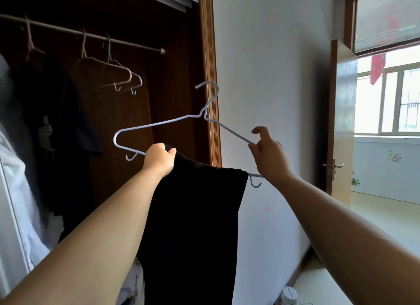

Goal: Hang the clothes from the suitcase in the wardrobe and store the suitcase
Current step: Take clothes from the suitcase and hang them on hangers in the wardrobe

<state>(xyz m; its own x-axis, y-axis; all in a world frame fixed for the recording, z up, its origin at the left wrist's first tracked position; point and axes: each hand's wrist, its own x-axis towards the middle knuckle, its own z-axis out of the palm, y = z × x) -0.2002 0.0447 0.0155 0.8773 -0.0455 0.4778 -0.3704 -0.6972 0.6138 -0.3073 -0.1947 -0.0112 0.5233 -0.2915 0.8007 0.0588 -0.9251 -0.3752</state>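
Hanger: a pale wire hanger (159,122) is held up at the centre of the frame, hook uppermost and tilted, in front of the wardrobe's (209,54) right-hand frame edge.
Black garment: a black garment (195,213) is draped over the hanger's bottom bar and hangs straight down to the lower edge of the frame.
Left hand: the left hand (160,158) is curled in a fist round the bottom bar and the garment's top fold.
Right hand: the right hand (269,154) pinches the wire at the hanger's right corner, with the forefinger raised.
Rail: the rail (127,43) crosses the upper left and carries two empty hangers (130,75), with dark clothes (56,111) further left.
Door: a door (343,122) stands open at the right.
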